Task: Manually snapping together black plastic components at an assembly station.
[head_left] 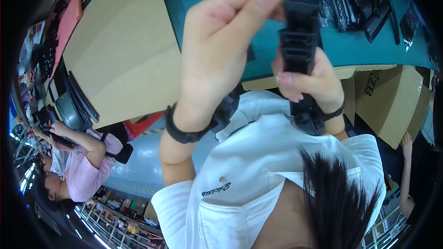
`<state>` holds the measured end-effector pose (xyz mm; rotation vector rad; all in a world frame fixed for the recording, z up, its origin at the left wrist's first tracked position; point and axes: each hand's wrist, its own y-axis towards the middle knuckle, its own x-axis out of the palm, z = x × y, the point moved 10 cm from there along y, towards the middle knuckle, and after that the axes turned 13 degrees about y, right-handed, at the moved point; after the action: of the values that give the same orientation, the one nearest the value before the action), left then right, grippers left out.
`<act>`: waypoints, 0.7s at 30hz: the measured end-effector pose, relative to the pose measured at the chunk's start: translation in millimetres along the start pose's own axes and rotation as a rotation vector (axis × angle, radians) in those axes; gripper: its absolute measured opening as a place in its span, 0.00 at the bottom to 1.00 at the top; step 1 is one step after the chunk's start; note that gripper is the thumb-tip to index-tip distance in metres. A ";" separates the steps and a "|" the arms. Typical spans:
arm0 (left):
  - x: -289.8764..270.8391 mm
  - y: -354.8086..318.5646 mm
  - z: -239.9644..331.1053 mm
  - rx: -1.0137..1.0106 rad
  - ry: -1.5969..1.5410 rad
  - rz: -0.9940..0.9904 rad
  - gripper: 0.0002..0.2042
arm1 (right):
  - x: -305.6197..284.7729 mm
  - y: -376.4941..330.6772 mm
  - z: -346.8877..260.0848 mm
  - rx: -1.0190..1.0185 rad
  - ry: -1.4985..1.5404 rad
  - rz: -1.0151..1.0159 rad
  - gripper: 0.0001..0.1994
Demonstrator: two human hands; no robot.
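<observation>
Black ribbed plastic part (299, 37): I see my left hand (221, 50) pinching its top, right hand (309, 83) in a clenched grip lower down.

Matt black ribbed plastic part (299, 37), smooth teal tabletop (369, 48), brown cardboard box (387, 97).

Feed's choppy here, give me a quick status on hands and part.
Left hand pinching top of black ribbed plastic part. Right hand gripping its lower half. Part held up over teal table; nothing blocking.

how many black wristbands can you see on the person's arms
2: one wristband on the left forearm below the left hand; another wristband at the right hand, partly hidden.
</observation>
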<state>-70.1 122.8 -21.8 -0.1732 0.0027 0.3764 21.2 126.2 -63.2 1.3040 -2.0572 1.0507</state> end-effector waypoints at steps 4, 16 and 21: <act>-43.8 -34.1 -51.0 0.012 0.319 0.494 0.05 | -23.5 4.1 -17.6 -0.109 0.002 -0.034 0.05; -20.5 -59.7 -62.9 0.123 1.073 0.653 0.05 | -33.3 0.9 -10.8 -0.136 -0.097 0.035 0.04; -10.5 -59.3 -60.4 0.172 1.150 0.676 0.05 | -37.3 -0.8 -10.0 -0.118 -0.098 0.038 0.04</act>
<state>-56.4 54.5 -71.0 -0.1958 1.2504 0.9015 37.9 154.0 -84.3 1.2844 -2.1897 0.8825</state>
